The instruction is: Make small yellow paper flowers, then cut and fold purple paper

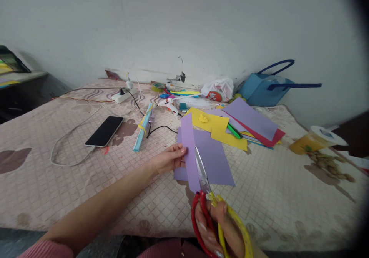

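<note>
My left hand (pixel 172 159) pinches a long strip of purple paper (pixel 189 150) between thumb and fingers, holding it upright above the table. Wrapped in the handles of a pair of scissors (pixel 204 171), one handle red and the other yellow, is my right hand (pixel 220 223). The blades point up and away, along the strip's right edge; whether they touch it I cannot tell. Behind the strip a larger purple sheet (pixel 215 158) lies flat on the tablecloth.
Yellow paper (pixel 230 135), a green cutter (pixel 235 131) and a purple sheet (pixel 250 116) lie behind. Leftward are a rolled blue paper (pixel 143 129), a phone (pixel 104 131) on its cable and a power strip (pixel 123 95). A glue gun (pixel 170 105), blue bag (pixel 262 89) and drink cup (pixel 307 141) stand around.
</note>
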A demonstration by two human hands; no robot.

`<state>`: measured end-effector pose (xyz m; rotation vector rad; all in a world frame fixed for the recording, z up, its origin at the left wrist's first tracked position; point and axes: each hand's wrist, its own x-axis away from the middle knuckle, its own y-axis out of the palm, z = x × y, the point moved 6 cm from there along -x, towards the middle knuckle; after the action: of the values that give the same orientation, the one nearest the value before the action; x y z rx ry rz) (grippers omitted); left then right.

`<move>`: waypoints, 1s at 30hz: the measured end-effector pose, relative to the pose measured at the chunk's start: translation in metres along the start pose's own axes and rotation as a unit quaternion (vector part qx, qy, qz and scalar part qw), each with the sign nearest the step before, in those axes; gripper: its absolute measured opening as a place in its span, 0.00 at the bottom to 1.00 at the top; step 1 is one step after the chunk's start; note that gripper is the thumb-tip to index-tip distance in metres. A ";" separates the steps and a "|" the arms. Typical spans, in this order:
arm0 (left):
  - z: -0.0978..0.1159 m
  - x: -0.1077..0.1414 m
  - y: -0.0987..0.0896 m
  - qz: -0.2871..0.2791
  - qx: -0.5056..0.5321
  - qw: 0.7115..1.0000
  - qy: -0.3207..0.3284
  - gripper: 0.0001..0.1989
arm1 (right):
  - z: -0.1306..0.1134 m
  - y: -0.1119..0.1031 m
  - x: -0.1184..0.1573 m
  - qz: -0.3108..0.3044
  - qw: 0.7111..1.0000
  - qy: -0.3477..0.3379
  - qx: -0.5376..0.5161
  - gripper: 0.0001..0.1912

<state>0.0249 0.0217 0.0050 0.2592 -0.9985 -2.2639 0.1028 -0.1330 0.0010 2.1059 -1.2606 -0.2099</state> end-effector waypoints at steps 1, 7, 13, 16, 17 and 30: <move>0.003 0.000 -0.001 0.009 0.005 1.000 0.012 0.14 | 0.001 -0.001 0.000 0.000 1.000 -0.003 -0.003 0.32; 0.006 0.000 -0.005 0.031 0.011 0.999 0.024 0.12 | 0.008 -0.007 -0.002 -0.009 1.000 -0.013 -0.022 0.33; 0.004 0.000 -0.006 0.041 0.004 0.999 0.019 0.14 | 0.007 -0.007 -0.002 -0.003 1.000 -0.004 -0.005 0.34; 0.003 0.000 -0.007 0.046 0.007 0.999 0.015 0.13 | 0.008 -0.008 -0.003 0.005 1.000 -0.019 -0.010 0.34; 0.003 0.000 -0.008 0.046 0.008 0.999 0.014 0.13 | 0.009 -0.009 -0.003 0.004 1.000 -0.022 -0.012 0.34; 0.002 -0.001 -0.009 0.046 0.003 0.999 0.010 0.14 | 0.014 -0.017 -0.002 0.010 1.000 -0.018 0.001 0.33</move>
<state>0.0207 0.0280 0.0002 0.2319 -0.9871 -2.1714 0.1076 -0.1327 -0.0207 2.0997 -1.3025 -0.2381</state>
